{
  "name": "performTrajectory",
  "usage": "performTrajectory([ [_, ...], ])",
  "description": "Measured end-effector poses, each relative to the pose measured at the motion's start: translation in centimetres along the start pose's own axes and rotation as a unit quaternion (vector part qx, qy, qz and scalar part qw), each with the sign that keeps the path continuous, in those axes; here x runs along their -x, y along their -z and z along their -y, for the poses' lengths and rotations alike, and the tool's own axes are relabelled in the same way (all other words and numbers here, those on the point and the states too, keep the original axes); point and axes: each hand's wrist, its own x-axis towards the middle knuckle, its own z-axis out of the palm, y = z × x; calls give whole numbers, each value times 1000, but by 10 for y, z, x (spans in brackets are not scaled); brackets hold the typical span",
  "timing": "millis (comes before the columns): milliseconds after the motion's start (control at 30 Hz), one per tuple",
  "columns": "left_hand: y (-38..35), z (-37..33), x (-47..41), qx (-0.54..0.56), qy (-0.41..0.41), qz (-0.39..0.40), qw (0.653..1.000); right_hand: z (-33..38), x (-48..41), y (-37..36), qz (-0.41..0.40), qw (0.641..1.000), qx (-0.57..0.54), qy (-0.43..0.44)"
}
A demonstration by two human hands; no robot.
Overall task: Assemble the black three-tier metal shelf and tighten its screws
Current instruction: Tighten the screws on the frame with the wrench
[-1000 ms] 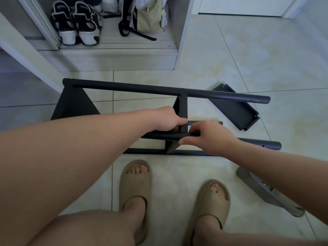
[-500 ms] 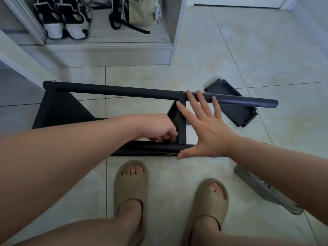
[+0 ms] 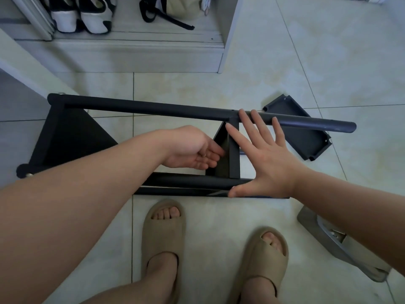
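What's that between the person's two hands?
In the head view, the black shelf's middle tier, an upright dark panel running from the far pole to the near one, stands between the left hand and the spread right hand.

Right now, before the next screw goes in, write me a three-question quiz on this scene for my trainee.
1. True or false: the right hand grips the far pole with curled fingers.
2. Where is the loose tray? A) flat on the floor, beneath the far pole's free end; B) standing upright on its edge; C) fixed between the poles.
3. How many tiers already sit between the poles?
Key: 1 false, its fingers lie straight and spread; 2 A; 3 two, the end tier and the middle tier at the left hand fingertips.
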Motion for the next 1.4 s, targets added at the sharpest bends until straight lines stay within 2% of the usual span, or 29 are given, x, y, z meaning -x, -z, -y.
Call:
performTrajectory([
  [167, 9, 12, -2, 63, 13, 44, 997, 1, -2, 2, 12, 1000, 3, -1],
  [333, 17, 15, -4, 102, 9, 21, 995, 2, -2, 3, 19, 1000, -3, -4],
  [567, 24, 18, -11, -8, 10, -11, 1000, 3, -2, 5, 24, 1000, -3, -2],
  [667, 26, 19, -17, -6, 1, -31, 1000, 3, -2, 3, 22, 1000, -6, 2],
  [800, 31, 12, -20, 34, 11, 6, 999, 1, -3, 1, 16, 1000, -10, 7],
  [1033, 30, 6, -21, 20, 31, 50, 998, 1, -3, 0, 10, 1000, -18, 8],
  [1400, 19, -1, -21, -70, 59, 106, 990, 2, -3, 0, 11, 1000, -17, 6],
])
